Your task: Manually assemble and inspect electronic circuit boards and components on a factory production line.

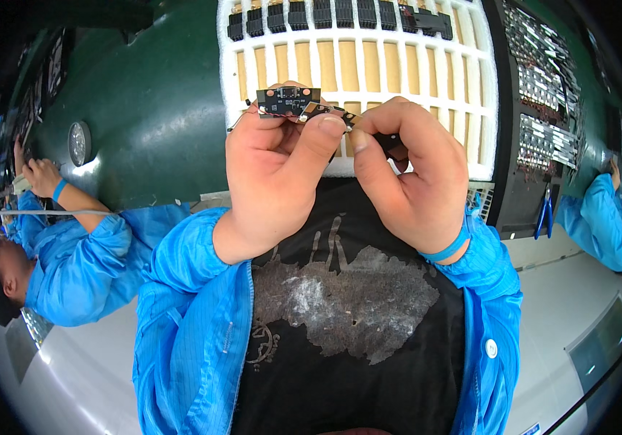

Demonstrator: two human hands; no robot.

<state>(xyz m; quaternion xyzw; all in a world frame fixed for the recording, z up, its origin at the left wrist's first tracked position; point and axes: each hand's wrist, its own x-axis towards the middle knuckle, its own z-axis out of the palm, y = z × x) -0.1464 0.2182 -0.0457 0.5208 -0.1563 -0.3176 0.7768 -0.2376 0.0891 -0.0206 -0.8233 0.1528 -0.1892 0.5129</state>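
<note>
My left hand [271, 170] is closed around a small black circuit board [276, 105] with copper-coloured round pads. Its thumb presses on a dark flexible strip [314, 110] with gold patches, which crosses the board's right end. My right hand [423, 170] pinches the strip's other end between thumb and forefinger, close to the left thumb. A dark piece [396, 148] shows below the right forefinger; whether it belongs to the same strip I cannot tell. Both hands are raised in front of a white foam tray [358, 96], and the fingers behind the board are partly hidden.
Black ribbed parts [322, 14] stand in the tray's far row of slots. Right of it, a black tray [536, 116] carries many small metallic parts, with blue-handled pliers [544, 214] at its near edge. A round metal tin [79, 143] sits left; co-workers [83, 268] flank both sides.
</note>
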